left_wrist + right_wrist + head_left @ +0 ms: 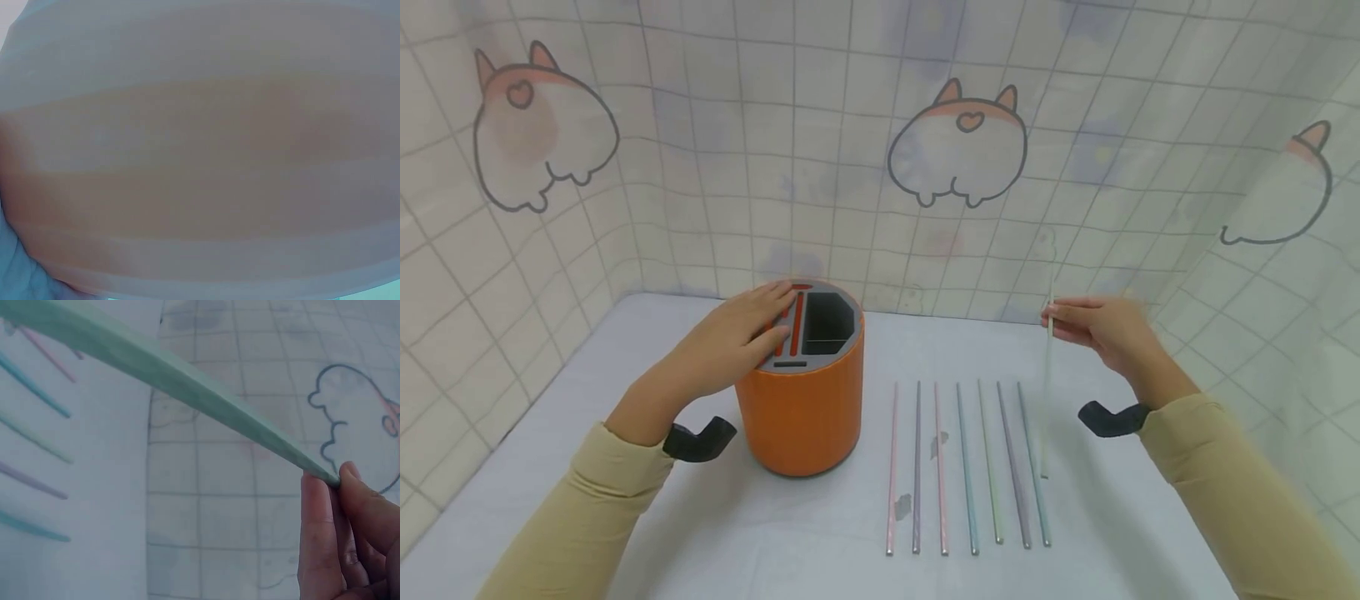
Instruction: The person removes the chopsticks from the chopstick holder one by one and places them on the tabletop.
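Observation:
In the head view an orange round utensil holder [799,421] with a grey slotted top stands left of the middle. My left hand [730,337] rests on that top, its fingers lying over the left-hand slots. The holder's side [206,156] fills most of the left wrist view. Over the right of the table, my right hand [1101,332] pinches a pale green chopstick [1047,400] between thumb and fingers. It hangs upright from the grip, lower end downward. In the right wrist view the same chopstick [181,390] runs up to the left from the fingertips.
Several chopsticks in pink, purple, blue and green lie side by side between the holder and my right hand, among them a blue chopstick [967,475] and a pink chopstick [891,475]. A white cloth [797,542] covers the table. Behind it hangs a checked curtain [820,167] with cartoon animals.

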Motion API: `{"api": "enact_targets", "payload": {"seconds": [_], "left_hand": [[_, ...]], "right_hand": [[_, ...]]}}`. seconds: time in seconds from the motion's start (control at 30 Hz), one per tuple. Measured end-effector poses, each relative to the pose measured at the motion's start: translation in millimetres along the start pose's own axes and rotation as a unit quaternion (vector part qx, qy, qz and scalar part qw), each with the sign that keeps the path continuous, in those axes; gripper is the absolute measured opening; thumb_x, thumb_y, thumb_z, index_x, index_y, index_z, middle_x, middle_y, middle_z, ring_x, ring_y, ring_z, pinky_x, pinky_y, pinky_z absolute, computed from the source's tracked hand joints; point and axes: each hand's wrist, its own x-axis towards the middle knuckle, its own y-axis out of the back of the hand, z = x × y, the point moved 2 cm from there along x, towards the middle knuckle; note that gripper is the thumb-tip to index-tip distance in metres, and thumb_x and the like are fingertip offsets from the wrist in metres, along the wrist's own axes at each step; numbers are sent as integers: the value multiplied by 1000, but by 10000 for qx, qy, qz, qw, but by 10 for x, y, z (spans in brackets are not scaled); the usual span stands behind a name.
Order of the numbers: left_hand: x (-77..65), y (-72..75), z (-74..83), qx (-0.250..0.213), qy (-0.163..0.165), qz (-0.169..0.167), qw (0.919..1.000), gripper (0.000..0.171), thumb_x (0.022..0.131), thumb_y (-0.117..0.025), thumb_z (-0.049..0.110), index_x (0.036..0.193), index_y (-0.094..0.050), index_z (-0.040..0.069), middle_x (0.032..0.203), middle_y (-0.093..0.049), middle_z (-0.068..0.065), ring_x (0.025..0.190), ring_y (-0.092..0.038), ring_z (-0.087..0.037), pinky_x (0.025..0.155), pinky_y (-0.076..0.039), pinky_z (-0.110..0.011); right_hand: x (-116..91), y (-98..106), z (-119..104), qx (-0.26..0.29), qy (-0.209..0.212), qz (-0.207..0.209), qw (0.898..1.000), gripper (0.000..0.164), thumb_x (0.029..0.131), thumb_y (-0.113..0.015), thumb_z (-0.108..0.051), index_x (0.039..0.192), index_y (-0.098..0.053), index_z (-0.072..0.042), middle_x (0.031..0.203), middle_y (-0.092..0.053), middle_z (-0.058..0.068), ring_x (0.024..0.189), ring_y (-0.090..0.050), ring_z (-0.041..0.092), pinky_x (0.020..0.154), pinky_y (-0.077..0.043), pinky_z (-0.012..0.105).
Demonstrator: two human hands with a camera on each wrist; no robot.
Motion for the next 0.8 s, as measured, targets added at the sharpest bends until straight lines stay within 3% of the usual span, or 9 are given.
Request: {"api": "enact_targets", "payload": {"seconds": [0.13,0.27,0.4,0.5,0.6,0.8], "left_hand": [[-9,2,-5,16,28,-4,10000,57,107,-37,31,158,-24,10,166,-24,-10,155,-17,-33,126,-15,-56],[-15,6,-9,46,91,-63,9999,58,107,-37,31,158,-24,7,166,-22,-12,155,-17,-34,126,-14,-55],[-23,6,-14,28,122,-101,9999,58,107,-37,30,158,-24,6,166,-22,-12,155,-16,-35,126,-14,-55],[-21,6,-16,16,96,-103,9999,58,107,-37,31,158,-24,7,166,-21,-12,155,-16,-35,126,-14,-56],[-6,9,-18,5,57,-78,10000,58,107,-36,32,158,-23,8,166,-22,-11,155,-16,-35,126,-14,-56],[18,6,-19,-16,41,-46,10000,58,107,-37,32,159,-23,10,166,-22,-8,155,-16,-34,126,-14,-55]], "right_hand": [[57,118,309,-382,-430,-197,9981,16,95,-68,-16,85,-76,-26,85,-77,-9,84,-74,5,78,-59,17],[88,191,599,-465,-720,-356,9957,10,96,-67,-14,101,-74,-11,86,-77,-8,84,-75,6,79,-60,19],[91,234,850,-582,-957,-509,9924,36,95,-67,-14,123,-63,7,88,-77,-6,85,-75,7,79,-60,20],[86,264,1008,-636,-1135,-549,9900,44,95,-68,-15,128,-58,12,90,-77,-5,85,-75,8,79,-60,20],[93,293,1147,-612,-1331,-504,9879,41,94,-69,-16,126,-61,10,89,-77,-4,84,-75,8,78,-60,20],[161,331,1371,-436,-1476,-239,9878,20,92,-71,-13,107,-73,0,85,-77,-3,79,-74,8,75,-61,20]]}}
